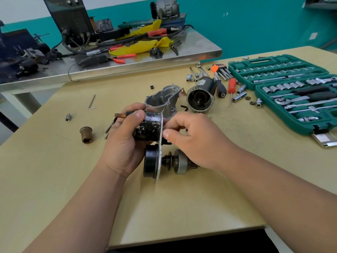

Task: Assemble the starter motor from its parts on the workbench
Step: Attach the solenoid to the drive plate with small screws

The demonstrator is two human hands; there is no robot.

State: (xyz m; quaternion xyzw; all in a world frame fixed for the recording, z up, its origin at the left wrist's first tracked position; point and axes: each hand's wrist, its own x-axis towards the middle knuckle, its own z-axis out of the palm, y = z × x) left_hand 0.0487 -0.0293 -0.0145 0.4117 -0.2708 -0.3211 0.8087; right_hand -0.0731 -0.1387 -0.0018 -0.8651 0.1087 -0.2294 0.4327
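Two hands work on one sub-assembly in the head view. Our left hand (125,141) wraps fingers and thumb round the black solenoid (148,126). Our right hand (193,141) pinches the mounting plate (159,143) at its rim, thumb on the edge and fingers curled behind; anything else they hold is hidden.

The piece sits mid-tabletop (54,170), at 6 o'clock from the aluminium nose housing (162,99), with the motor body (200,96) at that housing's 3 o'clock. We cannot tell whether it rests on the wood.

To do this step well, we judge, we should hold the solenoid firmly, square the plate to it, and seat the parts by feel before offering them to the housing.

The solenoid's long axis runs 9 to 3 o'clock, its copper stud (120,115) pointing to 9. The drive pinion (180,162) below lies parallel and points to 3.
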